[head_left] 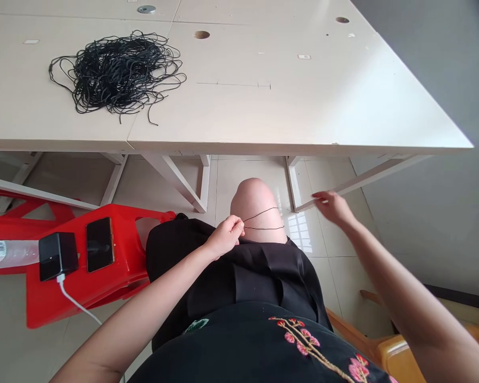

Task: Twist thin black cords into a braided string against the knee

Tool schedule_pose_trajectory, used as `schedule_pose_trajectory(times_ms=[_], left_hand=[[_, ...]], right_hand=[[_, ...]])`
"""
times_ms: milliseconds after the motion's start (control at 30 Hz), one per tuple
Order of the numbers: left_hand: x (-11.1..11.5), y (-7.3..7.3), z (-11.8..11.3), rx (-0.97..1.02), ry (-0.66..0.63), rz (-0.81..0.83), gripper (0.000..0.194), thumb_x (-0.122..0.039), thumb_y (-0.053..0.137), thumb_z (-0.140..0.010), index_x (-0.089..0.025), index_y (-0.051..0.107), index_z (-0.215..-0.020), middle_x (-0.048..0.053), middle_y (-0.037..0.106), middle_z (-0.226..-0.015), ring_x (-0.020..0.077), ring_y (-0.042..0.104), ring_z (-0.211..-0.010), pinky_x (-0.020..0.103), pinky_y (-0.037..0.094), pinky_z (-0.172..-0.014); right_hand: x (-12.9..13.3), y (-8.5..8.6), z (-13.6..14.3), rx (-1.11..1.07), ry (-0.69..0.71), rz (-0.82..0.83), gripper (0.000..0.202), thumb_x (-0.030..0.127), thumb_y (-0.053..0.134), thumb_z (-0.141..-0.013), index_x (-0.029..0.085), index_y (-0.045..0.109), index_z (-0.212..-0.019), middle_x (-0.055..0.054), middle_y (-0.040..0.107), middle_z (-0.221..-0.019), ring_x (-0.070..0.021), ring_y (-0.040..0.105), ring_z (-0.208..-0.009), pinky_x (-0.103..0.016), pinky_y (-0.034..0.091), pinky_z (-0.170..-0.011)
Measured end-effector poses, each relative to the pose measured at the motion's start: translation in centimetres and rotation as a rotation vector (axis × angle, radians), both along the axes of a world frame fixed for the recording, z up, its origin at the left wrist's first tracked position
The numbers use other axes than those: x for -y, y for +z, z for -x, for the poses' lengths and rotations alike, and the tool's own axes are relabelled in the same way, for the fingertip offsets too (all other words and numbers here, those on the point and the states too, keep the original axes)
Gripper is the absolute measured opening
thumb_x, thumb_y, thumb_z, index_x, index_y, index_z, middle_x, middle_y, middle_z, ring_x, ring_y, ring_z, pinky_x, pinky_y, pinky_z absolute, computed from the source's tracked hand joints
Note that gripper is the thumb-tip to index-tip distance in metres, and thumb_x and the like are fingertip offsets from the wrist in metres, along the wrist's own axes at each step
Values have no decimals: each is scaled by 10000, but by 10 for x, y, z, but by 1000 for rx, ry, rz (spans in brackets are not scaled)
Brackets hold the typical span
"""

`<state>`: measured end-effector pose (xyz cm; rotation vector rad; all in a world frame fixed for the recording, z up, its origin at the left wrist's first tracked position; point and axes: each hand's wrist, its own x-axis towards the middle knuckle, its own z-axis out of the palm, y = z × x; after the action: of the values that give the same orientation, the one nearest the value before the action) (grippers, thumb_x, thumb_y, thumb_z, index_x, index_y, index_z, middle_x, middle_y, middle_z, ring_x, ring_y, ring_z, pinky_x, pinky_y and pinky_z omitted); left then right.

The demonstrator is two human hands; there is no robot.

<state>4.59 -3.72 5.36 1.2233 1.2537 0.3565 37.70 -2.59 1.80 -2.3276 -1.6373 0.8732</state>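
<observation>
My left hand (227, 236) is closed in a pinch on a thin black cord (263, 228). Two strands of this cord run from the fingertips across my bare knee (254, 198) and pass out of sight at its right side. Off to the right, above the floor, my right hand (334, 207) has its fingers drawn together; whatever may be between them is too small to make out. A loose, tangled heap of black cord (117, 74) lies on the white table (239, 117), with several loops and ends sticking out.
On the left, a red plastic stool (131, 223) bears a phone (99, 244), a black power bank (58, 256) with a white cable (77, 303), and a clear bottle (19, 254). White table legs (175, 181) stand ahead of my knees. A grey wall (443, 213) closes the right side.
</observation>
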Motion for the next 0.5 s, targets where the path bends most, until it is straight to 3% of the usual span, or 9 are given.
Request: schedule_pose_trajectory(times_ms=[100, 200, 267, 400, 467, 500], left_hand=[[-1, 2, 0, 9, 29, 37, 185, -350, 412, -837, -184, 428, -756, -25, 508, -741, 38, 396, -468, 198, 361, -497], [0, 3, -1, 13, 32, 58, 170, -333, 420, -839, -182, 437, -764, -30, 506, -737, 33, 404, -457, 200, 359, -500], [1, 3, -2, 17, 31, 58, 175, -337, 428, -837, -182, 435, -756, -32, 505, -727, 33, 404, -449, 202, 352, -490], [4, 1, -4, 28, 22, 52, 180, -338, 427, -840, -182, 432, -752, -33, 505, -730, 33, 404, -455, 200, 354, -495], [6, 0, -4, 27, 16, 54, 183, -339, 418, -845, -181, 431, -752, -30, 507, -734, 33, 407, -464, 199, 358, -501], [7, 0, -4, 25, 15, 56, 187, -342, 414, -846, -181, 430, -752, -29, 508, -736, 34, 410, -468, 199, 360, -504]], right_hand=[[41, 3, 57, -300, 383, -264, 377, 420, 548, -798, 219, 584, -1115, -86, 600, -1158, -229, 577, -1019, -385, 461, -881], [68, -3, 92, -196, 380, -440, 283, 384, 461, -869, 203, 617, -1021, -89, 638, -986, -202, 608, -876, -362, 481, -794], [74, -12, 91, -59, 409, -437, 294, 333, 375, -911, 187, 630, -926, -84, 646, -837, -195, 605, -791, -358, 465, -761], [68, -27, 51, 203, 484, -133, 259, 229, 405, -880, 167, 629, -765, -92, 657, -747, -210, 614, -757, -377, 435, -776], [60, -23, 41, 275, 416, -58, 267, 229, 398, -878, 165, 640, -783, -125, 672, -829, -244, 620, -830, -405, 441, -781], [56, -19, 43, 280, 372, -99, 289, 256, 375, -892, 161, 646, -856, -147, 668, -931, -265, 607, -919, -422, 441, -808]])
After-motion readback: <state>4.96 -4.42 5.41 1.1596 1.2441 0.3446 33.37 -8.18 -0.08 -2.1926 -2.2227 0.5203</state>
